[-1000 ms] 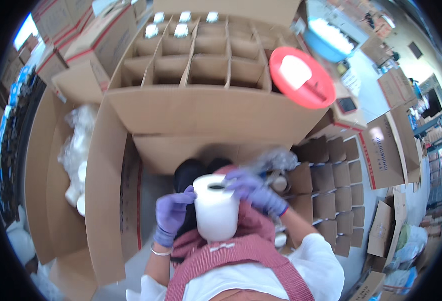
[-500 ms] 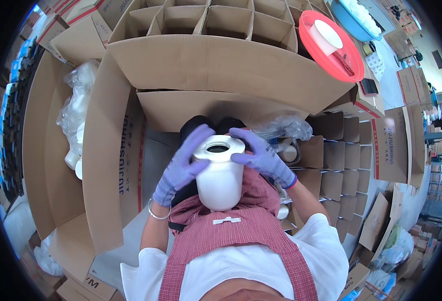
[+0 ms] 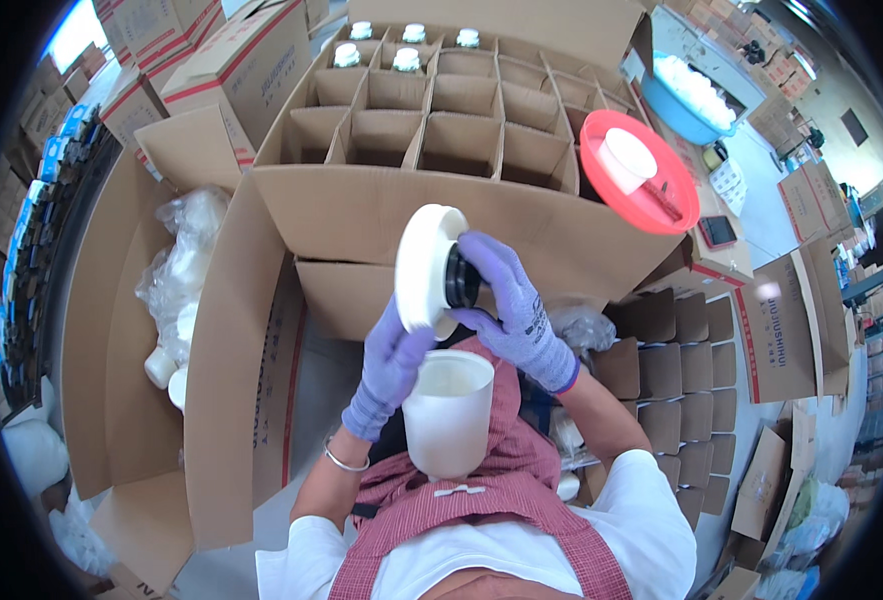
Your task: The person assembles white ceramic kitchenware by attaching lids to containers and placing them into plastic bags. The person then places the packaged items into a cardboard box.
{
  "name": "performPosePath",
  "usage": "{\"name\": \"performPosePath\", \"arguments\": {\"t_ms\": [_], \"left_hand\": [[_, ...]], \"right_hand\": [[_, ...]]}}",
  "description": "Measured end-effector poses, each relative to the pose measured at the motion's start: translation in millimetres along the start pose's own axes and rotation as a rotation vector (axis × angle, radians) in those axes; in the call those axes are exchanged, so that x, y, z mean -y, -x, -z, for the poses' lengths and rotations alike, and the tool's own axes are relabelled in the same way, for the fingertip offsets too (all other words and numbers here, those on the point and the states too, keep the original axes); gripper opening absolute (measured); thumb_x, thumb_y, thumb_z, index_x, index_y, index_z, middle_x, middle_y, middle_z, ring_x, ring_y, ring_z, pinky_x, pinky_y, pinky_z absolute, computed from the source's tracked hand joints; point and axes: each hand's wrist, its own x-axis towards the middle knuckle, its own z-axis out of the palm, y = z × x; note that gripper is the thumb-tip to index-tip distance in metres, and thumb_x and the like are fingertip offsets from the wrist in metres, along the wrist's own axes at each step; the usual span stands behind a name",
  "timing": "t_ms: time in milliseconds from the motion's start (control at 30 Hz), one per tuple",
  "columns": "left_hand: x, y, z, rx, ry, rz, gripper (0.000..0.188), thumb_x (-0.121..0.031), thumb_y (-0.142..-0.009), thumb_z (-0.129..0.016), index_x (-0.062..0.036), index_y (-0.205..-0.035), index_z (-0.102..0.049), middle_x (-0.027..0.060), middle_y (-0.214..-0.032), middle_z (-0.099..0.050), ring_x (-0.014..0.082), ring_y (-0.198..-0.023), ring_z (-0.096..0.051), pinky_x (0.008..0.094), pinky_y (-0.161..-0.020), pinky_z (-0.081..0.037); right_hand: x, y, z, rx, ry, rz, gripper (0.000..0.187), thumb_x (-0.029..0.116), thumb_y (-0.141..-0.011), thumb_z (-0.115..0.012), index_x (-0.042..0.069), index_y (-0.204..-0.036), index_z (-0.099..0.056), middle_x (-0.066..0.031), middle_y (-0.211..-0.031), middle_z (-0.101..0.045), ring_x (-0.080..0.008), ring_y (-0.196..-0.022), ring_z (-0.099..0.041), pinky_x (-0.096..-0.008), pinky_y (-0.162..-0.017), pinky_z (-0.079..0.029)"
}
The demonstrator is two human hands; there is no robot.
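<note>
Raised in front of my lap is a round white lid [image 3: 416, 265], tipped on its edge. My left hand [image 3: 391, 365], in a purple glove, closes on its lower rim. A black ribbed round piece [image 3: 461, 278] sits at the lid's right side, and my right hand [image 3: 513, 315], also gloved, has its thumb and fingers closed around it. Whether the black piece is fixed to the lid, I cannot tell. Below both hands, a white jar [image 3: 448, 425] stands uncovered on my apron [image 3: 506, 440], its mouth facing up.
Ahead is a divided carton [image 3: 411, 205] with several silvery-topped bottles [image 3: 406, 60] in its far cells. A red basin [image 3: 676, 210] holding a white cup [image 3: 626, 158] rests on its right corner. At left, an open box [image 3: 111, 330] contains bagged white pieces. Cardboard dividers [image 3: 681, 370] stand at right.
The white lid has come off the jar and is now tilted up above it. Both hands have risen with the lid, and the black piece now shows. My view has shifted, revealing more of the carton.
</note>
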Motion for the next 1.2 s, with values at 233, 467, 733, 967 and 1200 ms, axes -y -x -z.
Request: {"name": "performPosePath", "arguments": {"t_ms": [233,467,733,967,1200], "left_hand": [[-6.6,-102.6,26.1,0.045,-1.061,-0.743,0.053,-0.015,-0.083,-0.063,-0.0200,-0.136,-0.059,0.0145,-0.152,-0.040,0.0424,-0.142,-0.030,0.0581,-0.118,-0.018],[-2.3,-229.4,102.6,-0.268,-1.529,-0.570,0.043,-0.029,-0.092,-0.060,-0.0092,-0.130,-0.060,0.0130,-0.137,-0.054,0.0359,-0.126,-0.049,0.0504,-0.109,-0.033],[4.2,-237.4,89.7,-0.135,-1.327,-0.149,0.054,-0.043,-0.092,-0.060,-0.0090,-0.134,-0.056,0.0153,-0.145,-0.049,0.0362,-0.117,-0.059,0.0466,-0.095,-0.051],[4.3,-235.6,100.1,-0.154,-1.361,-0.178,0.055,-0.044,-0.092,-0.060,-0.0094,-0.133,-0.057,0.0123,-0.144,-0.049,0.0327,-0.122,-0.056,0.0463,-0.099,-0.047],[12.7,-241.3,94.6,-0.117,-1.406,-0.163,0.059,-0.049,-0.092,-0.057,-0.0102,-0.136,-0.055,0.0120,-0.146,-0.048,0.0316,-0.130,-0.050,0.0492,-0.108,-0.037]], "right_hand": [[-0.9,-88.1,67.1,0.054,-0.264,-0.400,0.043,0.023,-0.094,-0.065,0.004,-0.130,-0.053,-0.0101,-0.114,-0.064,-0.0153,-0.101,-0.063,-0.0314,-0.082,-0.055],[-82.6,-253.4,101.0,0.442,1.184,-0.340,0.069,0.065,-0.086,-0.052,0.005,-0.118,-0.064,-0.0203,-0.120,-0.065,-0.0344,-0.113,-0.063,-0.0429,-0.096,-0.050],[-204.0,-409.0,-5.7,0.340,1.108,-0.311,0.062,0.056,-0.084,-0.060,0.013,-0.129,-0.062,-0.0126,-0.131,-0.064,-0.0308,-0.119,-0.063,-0.0511,-0.099,-0.049],[-182.9,-413.1,-14.7,0.225,0.925,-0.404,0.054,0.046,-0.081,-0.069,0.024,-0.130,-0.062,-0.0115,-0.130,-0.063,-0.0328,-0.122,-0.060,-0.0520,-0.098,-0.047],[-107.6,-395.8,22.7,-0.229,0.924,-0.111,0.048,0.041,-0.081,-0.070,0.021,-0.124,-0.062,-0.0184,-0.120,-0.058,-0.0366,-0.118,-0.054,-0.0544,-0.097,-0.043]]}}
